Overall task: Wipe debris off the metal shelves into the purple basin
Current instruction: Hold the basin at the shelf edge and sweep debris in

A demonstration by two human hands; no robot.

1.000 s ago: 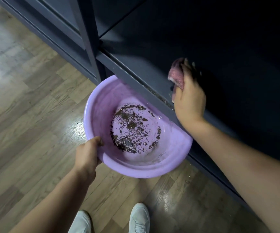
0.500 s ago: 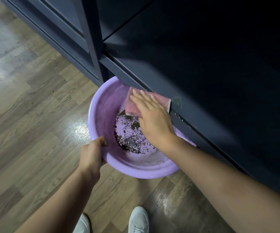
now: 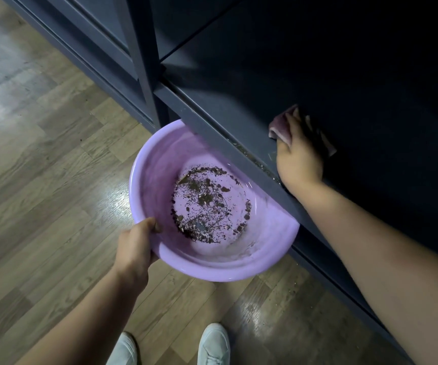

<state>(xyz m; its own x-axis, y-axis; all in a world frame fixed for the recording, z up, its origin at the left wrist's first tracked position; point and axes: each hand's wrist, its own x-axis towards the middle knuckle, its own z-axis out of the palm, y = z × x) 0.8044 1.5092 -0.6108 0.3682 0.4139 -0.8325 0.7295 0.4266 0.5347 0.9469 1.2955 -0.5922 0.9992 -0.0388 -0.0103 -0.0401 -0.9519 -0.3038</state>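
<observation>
At 1 o'clock in the head view stands the dark metal shelf unit (image 3: 239, 75), the largest item. Its sheet surfaces are judged rigid and smooth, so loose matter should slide readily under a wiping stroke. A line of debris (image 3: 252, 159) lies along the front lip of the shelf, just above the basin.

Below the lip, at centre frame, the purple basin (image 3: 154, 180) is held clear of the wood-pattern floor (image 3: 41, 167), its far rim tucked under the shelf edge. It appears to be thin moulded plastic: light, slightly flexible, slippery when wet. The rim is the sound grip point. Dark soil and crumbs (image 3: 207, 204) cover its bottom; tilting is judged likely to shift them.

The left hand (image 3: 136, 246), at 7 o'clock of the basin, clamps the near rim, thumb inside and fingers hidden beneath.

The right hand (image 3: 298, 159), at 3 o'clock, lies on the pink sponge cloth (image 3: 282, 127) on the shelf; fingers lie over it in shadow, so whether they curl round it or press flat cannot be told. The cloth looks soft and compliant, best controlled by downward pressure.

At 6 o'clock, two white shoes (image 3: 212, 343) show.

No brand, label or legible writing is visible.
</observation>
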